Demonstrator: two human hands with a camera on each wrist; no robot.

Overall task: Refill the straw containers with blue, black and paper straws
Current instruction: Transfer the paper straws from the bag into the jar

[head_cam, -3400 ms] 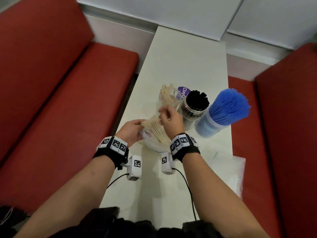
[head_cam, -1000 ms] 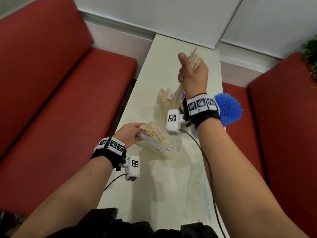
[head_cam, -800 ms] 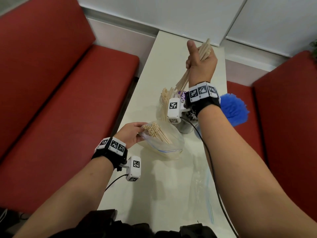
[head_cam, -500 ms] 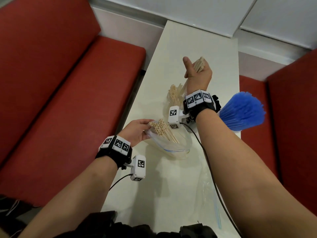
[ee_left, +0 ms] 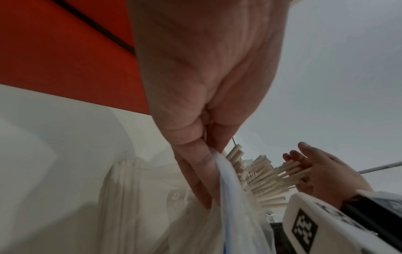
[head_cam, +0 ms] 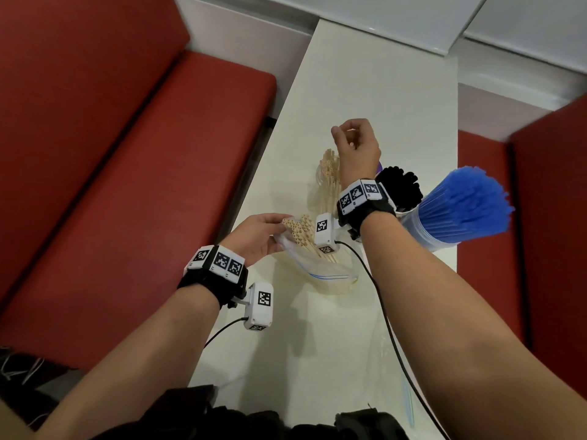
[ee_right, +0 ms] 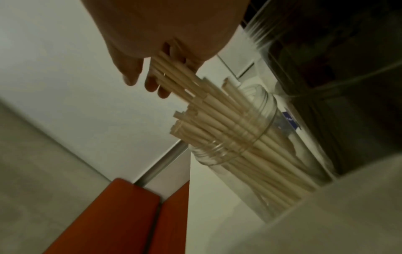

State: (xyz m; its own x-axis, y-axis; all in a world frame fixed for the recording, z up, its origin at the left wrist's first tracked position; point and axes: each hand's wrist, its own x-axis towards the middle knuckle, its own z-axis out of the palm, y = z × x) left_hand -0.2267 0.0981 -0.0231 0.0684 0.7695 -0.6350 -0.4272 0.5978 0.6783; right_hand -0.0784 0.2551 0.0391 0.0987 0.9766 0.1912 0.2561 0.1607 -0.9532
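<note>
1. While our right hand [head_cam: 357, 147] lowers a fistful of paper straws [ee_right: 174, 75] into the clear jar [ee_right: 234, 151] on the white table [head_cam: 374, 87], only the right wrist view shows fingers curled around their upper ends, lower ends already inside.
2. Our left hand [head_cam: 254, 236] pinches the rim of the plastic bag [head_cam: 320, 271] of spare straws [head_cam: 301, 233]; the left wrist view shows that pinch close up.
3. From the head view alone, we see black straws [head_cam: 398, 185] and blue straws [head_cam: 463, 208] standing beside the jar, red benches [head_cam: 133, 173] flanking.
</note>
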